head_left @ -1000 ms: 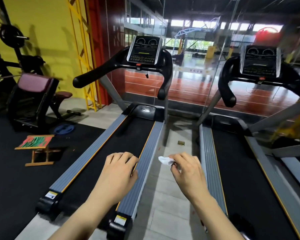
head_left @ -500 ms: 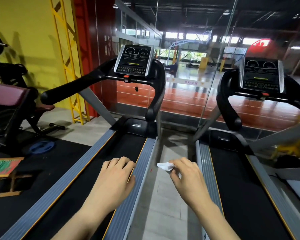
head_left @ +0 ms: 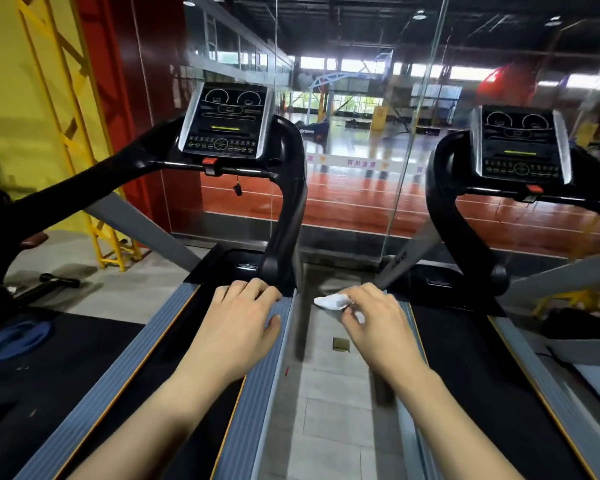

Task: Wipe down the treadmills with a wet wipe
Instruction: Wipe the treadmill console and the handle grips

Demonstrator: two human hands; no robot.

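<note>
I am standing between two treadmills, and I am holding both arms out in front of me. My right hand (head_left: 378, 320) is pinching the wet wipe (head_left: 331, 301) with my fingers curled around it. The wipe is bunched up small and white, and it is sticking out past my fingertips, over the floor (head_left: 329, 410) in the gap between the machines.

My left hand (head_left: 238, 327) is holding nothing. Its fingers are bent a little and loose, and it is hanging over the grey side rail (head_left: 257, 393) of the left treadmill (head_left: 146, 358). I cannot tell if it is touching the rail.

I am thinking the wiping is not going yet. The wipe is not touching any machine right now, so I am only getting ready.

Next I am needing to pick a spot and press the wipe down on it. The black handle (head_left: 284, 209) of the left treadmill is close ahead, and so is the rail of the right treadmill (head_left: 482, 375). I am needing to open the wipe a bit so more of it is rubbing.
</note>
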